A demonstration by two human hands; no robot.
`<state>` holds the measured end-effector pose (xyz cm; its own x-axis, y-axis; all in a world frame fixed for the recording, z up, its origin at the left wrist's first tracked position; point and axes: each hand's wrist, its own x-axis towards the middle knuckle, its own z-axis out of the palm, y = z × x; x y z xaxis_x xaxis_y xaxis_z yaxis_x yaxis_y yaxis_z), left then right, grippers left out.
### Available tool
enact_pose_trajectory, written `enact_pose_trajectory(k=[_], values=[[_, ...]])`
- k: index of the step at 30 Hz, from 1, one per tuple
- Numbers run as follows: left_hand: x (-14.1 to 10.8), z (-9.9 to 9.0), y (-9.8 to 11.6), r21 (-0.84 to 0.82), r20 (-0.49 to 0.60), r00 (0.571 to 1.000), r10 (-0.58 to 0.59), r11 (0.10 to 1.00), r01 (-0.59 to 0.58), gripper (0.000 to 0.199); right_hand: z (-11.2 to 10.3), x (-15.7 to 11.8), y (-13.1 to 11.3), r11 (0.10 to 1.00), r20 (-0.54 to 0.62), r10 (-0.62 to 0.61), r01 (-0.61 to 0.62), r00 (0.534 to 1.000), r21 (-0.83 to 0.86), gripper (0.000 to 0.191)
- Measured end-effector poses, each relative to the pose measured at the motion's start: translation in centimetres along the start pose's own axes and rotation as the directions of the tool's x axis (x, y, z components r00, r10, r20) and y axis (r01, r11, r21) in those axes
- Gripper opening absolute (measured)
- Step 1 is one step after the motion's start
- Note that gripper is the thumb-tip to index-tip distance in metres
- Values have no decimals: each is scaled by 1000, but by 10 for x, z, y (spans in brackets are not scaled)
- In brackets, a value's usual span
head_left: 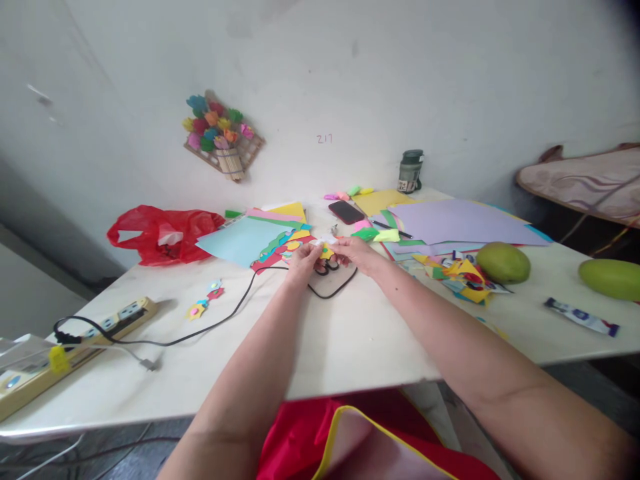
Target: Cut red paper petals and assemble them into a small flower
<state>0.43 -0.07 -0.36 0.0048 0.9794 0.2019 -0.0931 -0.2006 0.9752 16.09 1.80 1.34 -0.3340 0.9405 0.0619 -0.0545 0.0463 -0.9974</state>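
Both hands meet near the middle of the table over a small yellow paper flower (327,252) with a pale centre. My left hand (304,259) pinches its left side, and my right hand (356,253) grips the right side. Something white shows just behind the flower; what it is, I cannot make out. Black scissor-like handles (327,268) lie right below the fingers, partly hidden. Left of my left hand are several cut paper shapes (280,252) in red, green, blue and yellow. Further left rest small finished paper flowers (205,300).
A black cable (215,328) runs from a power strip (120,319) toward my hands. Around stand a red plastic bag (145,230), light blue paper (240,243), a phone (346,212), purple paper (450,221), a bottle (410,172), green mangoes (503,263), paper scraps (465,277) and a tube (581,317).
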Motion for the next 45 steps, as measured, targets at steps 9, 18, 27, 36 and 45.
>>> enact_pose_trajectory(k=[9, 18, 27, 36, 45], values=[[0, -1, -2, -2, -43, 999, -15, 1000, 15, 48, 1, -4, -4, 1000, -10, 26, -26, 1000, -8, 16], [-1, 2, 0, 22, -44, 999, -30, 999, 31, 44, 1, 2, 2, 999, -17, 2, -3, 1000, -49, 14], [-3, 3, 4, 21, 1, 998, -55, 998, 55, 45, 4, -1, -2, 999, -40, 21, -23, 999, -50, 18], [-3, 0, 1, -11, 29, 998, -58, 998, 58, 48, 4, -1, -1, 999, -64, 16, -19, 998, -44, 19], [-2, -1, 0, 6, 40, 997, -62, 998, 62, 46, 5, 1, 2, 998, -58, 25, -29, 998, -61, 19]])
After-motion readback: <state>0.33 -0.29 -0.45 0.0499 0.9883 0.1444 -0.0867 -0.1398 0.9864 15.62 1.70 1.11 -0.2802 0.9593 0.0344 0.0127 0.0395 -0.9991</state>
